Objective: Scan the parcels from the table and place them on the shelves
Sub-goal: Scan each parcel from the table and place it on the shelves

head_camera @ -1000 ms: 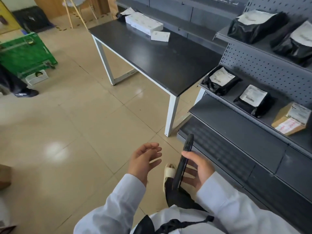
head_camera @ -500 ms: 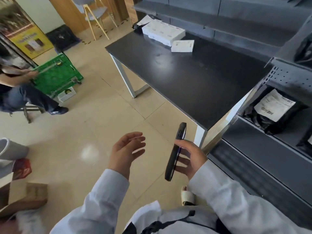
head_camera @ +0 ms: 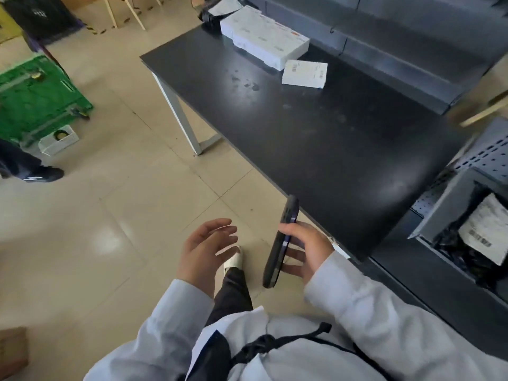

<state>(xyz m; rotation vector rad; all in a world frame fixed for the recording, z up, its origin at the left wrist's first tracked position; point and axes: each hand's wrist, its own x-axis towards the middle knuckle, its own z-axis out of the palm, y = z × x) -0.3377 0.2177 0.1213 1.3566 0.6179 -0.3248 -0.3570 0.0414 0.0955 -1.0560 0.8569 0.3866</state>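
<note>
The right hand (head_camera: 305,250) grips a phone (head_camera: 280,242) upright; the left hand (head_camera: 204,250) hangs empty, fingers relaxed, near the desk (head_camera: 316,133).

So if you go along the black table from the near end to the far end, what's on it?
Bare black tabletop → small flat white labelled parcel → big long white box → black bag with a white label at the far end.
</note>
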